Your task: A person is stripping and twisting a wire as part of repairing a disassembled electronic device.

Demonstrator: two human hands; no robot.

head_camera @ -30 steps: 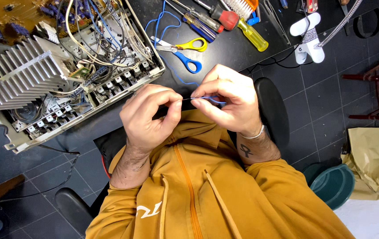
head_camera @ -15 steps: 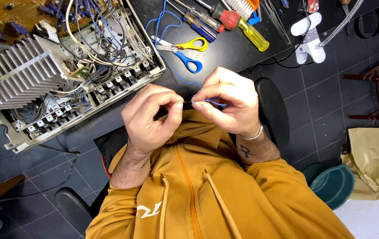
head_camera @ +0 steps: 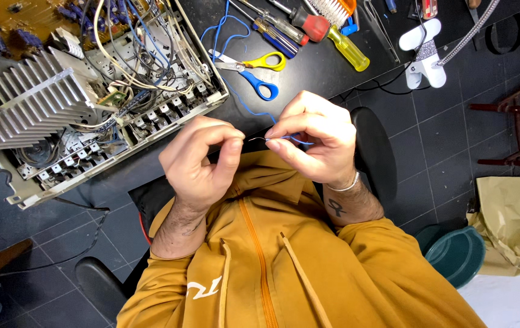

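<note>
Right hand (head_camera: 317, 143) pinches a thin blue wire (head_camera: 258, 110) between thumb and fingertips, bare end poking out toward the left hand (head_camera: 202, 161). Left grip: thumb and forefinger pressed together just beside that bare end; contact with it cannot be told. The wire runs up over the black bench (head_camera: 308, 67), past the blue-and-yellow scissors (head_camera: 254, 70). Opened amplifier chassis (head_camera: 84, 91) lies left of the hands.

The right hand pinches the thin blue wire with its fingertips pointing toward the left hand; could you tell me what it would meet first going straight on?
Probably the left hand, whose thumb and fingertips lie just past the wire's bare end; depth is unclear.
</note>
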